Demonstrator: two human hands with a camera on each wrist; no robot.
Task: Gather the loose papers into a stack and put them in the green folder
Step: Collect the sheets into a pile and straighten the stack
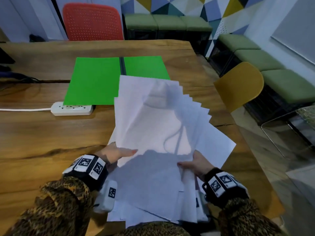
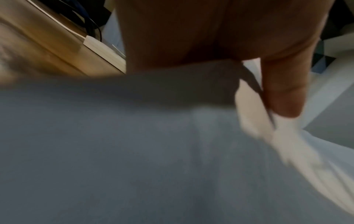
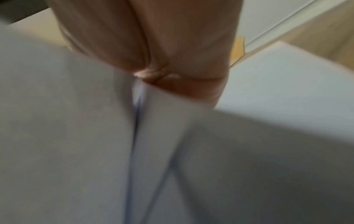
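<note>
Papers (image 1: 158, 126) fanned, gripped by left hand (image 1: 115, 154) and right hand (image 1: 197, 164) | fingers (image 2: 283, 91) pinching sheets | folder (image 1: 95, 80) open on worktop (image 1: 42, 133)

A wooden table (image 1: 42, 133) fills the lower left and middle of the head view, with a white power strip (image 1: 72, 109) lying on it at centre left and its white cord (image 1: 23, 109) running off the left edge. Behind the table at upper left stands a red chair (image 1: 92, 23), and a yellow chair (image 1: 242, 82) sits at its right side. Green benches (image 1: 167, 23) line the patterned wall (image 1: 170, 5) along the top and down the right.
</note>
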